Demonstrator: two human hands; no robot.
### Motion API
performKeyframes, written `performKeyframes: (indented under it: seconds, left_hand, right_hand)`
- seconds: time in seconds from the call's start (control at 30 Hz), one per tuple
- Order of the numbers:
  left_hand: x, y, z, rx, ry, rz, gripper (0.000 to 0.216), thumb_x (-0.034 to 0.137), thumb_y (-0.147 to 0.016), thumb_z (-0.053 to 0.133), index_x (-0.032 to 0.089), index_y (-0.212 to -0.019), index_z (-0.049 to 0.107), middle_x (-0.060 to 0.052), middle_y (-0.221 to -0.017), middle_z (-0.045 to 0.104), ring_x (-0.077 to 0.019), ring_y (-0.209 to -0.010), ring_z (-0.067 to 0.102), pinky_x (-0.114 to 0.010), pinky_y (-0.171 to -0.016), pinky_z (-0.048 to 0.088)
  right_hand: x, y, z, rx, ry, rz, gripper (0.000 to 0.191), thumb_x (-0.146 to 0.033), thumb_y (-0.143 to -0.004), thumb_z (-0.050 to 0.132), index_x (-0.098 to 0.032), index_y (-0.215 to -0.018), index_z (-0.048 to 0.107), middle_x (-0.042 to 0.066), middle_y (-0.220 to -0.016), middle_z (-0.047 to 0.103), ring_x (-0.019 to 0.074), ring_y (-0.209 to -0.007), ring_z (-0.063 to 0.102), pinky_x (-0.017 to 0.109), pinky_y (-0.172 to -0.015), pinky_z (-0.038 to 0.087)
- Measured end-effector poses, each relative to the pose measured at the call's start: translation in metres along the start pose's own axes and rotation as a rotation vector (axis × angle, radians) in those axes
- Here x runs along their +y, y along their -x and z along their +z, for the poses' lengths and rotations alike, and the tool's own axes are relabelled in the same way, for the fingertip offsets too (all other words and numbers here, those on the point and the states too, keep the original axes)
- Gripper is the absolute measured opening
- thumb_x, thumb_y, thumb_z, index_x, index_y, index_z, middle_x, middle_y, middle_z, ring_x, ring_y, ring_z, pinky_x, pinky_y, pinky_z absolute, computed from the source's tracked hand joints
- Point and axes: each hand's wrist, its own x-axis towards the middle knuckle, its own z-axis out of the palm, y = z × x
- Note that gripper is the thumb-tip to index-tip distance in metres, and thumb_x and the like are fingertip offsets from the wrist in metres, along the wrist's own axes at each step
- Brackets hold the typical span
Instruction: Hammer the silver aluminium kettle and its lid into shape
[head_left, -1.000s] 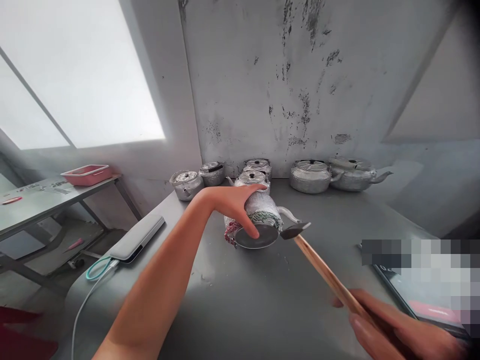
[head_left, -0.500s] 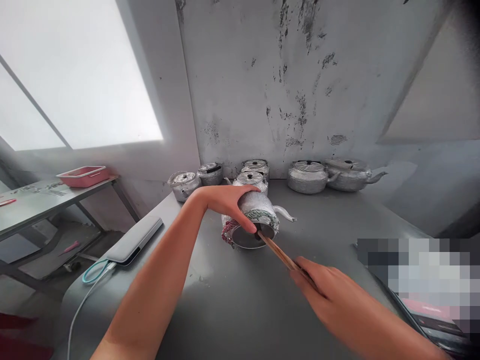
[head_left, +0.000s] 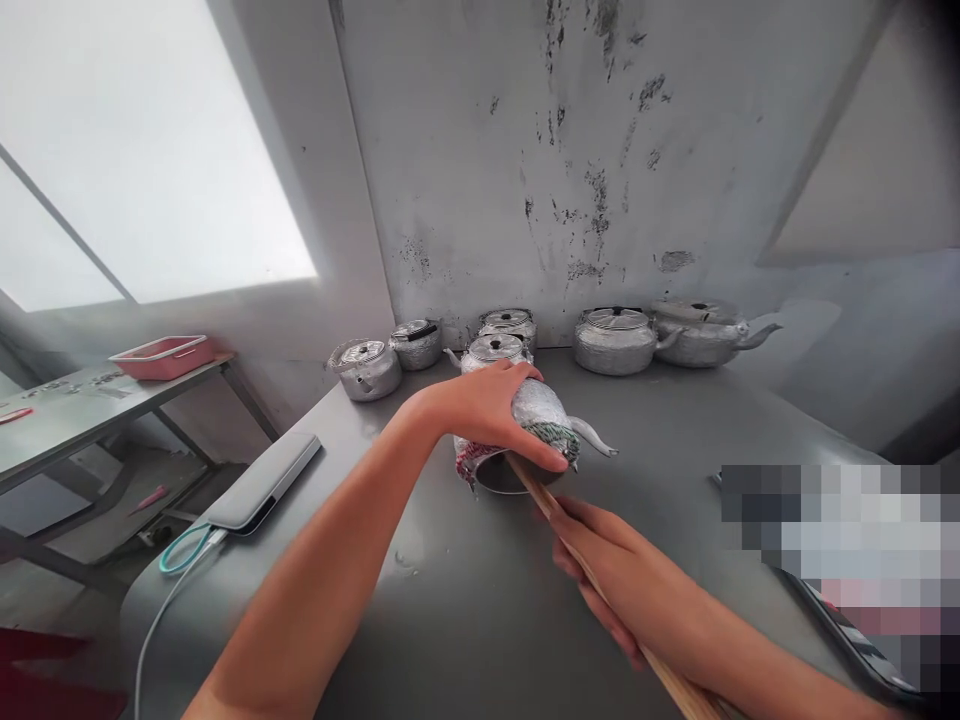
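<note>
Your left hand (head_left: pixel 491 408) clamps tipped kettle (head_left: pixel 541 425); right hand (head_left: pixel 611 560) grips wooden stick (head_left: pixel 559 515) beside kettle base. Risk: kettle rolls on tabletop (head_left: pixel 450 560), stick strikes thumb.

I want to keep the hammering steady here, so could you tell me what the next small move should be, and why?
Probably draw the wooden handle back a little with the right hand: its head end is inside the open mouth of the tipped kettle, which the left hand pins on the table.

Left hand (head_left: pixel 491 415) grips kettle (head_left: pixel 544 425) lying on its side on tabletop (head_left: pixel 465 590). Right hand (head_left: pixel 622 575) holds wooden stick (head_left: pixel 559 520), tip inside kettle's opening. Five kettles (head_left: pixel 615 340) line wall.
</note>
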Motion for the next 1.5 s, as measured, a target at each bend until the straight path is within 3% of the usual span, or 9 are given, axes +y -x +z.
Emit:
performKeyframes:
  seconds: [0.13,0.27,0.63,0.97,1.3,1.5]
  left_hand:
    - [-0.002,-0.002,-0.001,0.002,0.001,0.015,0.104,0.068,-0.062,0.075,0.025,-0.149,0.038,-0.007,-0.148,0.048,-0.0336,-0.126,0.051,-0.035,-0.097,0.044]
    - [-0.003,-0.003,0.001,0.007,0.018,0.02,0.099,0.063,-0.063,0.077,0.027,-0.147,0.039,-0.006,-0.147,0.05,-0.0318,-0.124,0.053,-0.032,-0.094,0.046]
    - [-0.004,-0.003,0.001,0.011,0.005,0.009,0.099,0.064,-0.063,0.077,0.029,-0.148,0.039,-0.004,-0.149,0.049,-0.0308,-0.128,0.052,-0.032,-0.095,0.046]
    - [-0.002,-0.002,0.0,0.007,-0.021,-0.006,0.104,0.068,-0.065,0.074,0.027,-0.152,0.035,-0.005,-0.155,0.042,-0.0305,-0.134,0.047,-0.031,-0.101,0.045]
    - [-0.002,-0.001,-0.001,0.006,-0.017,-0.017,0.103,0.069,-0.064,0.073,0.027,-0.151,0.036,-0.005,-0.156,0.042,-0.0311,-0.135,0.047,-0.032,-0.102,0.044]
    - [-0.005,0.0,-0.003,-0.011,0.01,-0.031,0.103,0.069,-0.065,0.072,0.028,-0.152,0.034,-0.004,-0.155,0.043,-0.0299,-0.132,0.05,-0.031,-0.1,0.045]
  right_hand:
    - [0.002,0.004,0.002,0.01,-0.078,0.057,0.035,-0.054,-0.102,0.031,-0.025,-0.088,0.045,-0.009,-0.07,0.04,0.0034,-0.035,0.029,0.015,-0.026,0.031]
    - [0.003,0.004,0.001,0.042,-0.133,0.02,0.039,-0.061,-0.1,0.034,-0.025,-0.093,0.048,-0.009,-0.067,0.039,0.0043,-0.035,0.028,0.015,-0.026,0.03]
    - [0.004,-0.002,-0.001,0.034,-0.238,0.069,0.037,-0.057,-0.098,0.044,-0.022,-0.105,0.055,-0.009,-0.064,0.041,0.0056,-0.033,0.03,0.017,-0.025,0.033]
    - [0.01,-0.008,0.002,0.019,-0.271,0.057,0.04,-0.057,-0.099,0.038,-0.023,-0.113,0.054,-0.009,-0.064,0.04,0.0054,-0.032,0.029,0.017,-0.026,0.035]
    - [0.006,-0.005,-0.001,0.014,-0.236,0.065,0.03,-0.05,-0.1,0.036,-0.025,-0.107,0.051,-0.009,-0.065,0.04,0.0057,-0.033,0.029,0.017,-0.028,0.035]
    - [0.007,-0.002,0.001,-0.057,-0.189,0.067,0.018,-0.037,-0.097,0.045,-0.022,-0.087,0.051,-0.006,-0.071,0.049,0.0044,-0.035,0.037,0.017,-0.031,0.036]
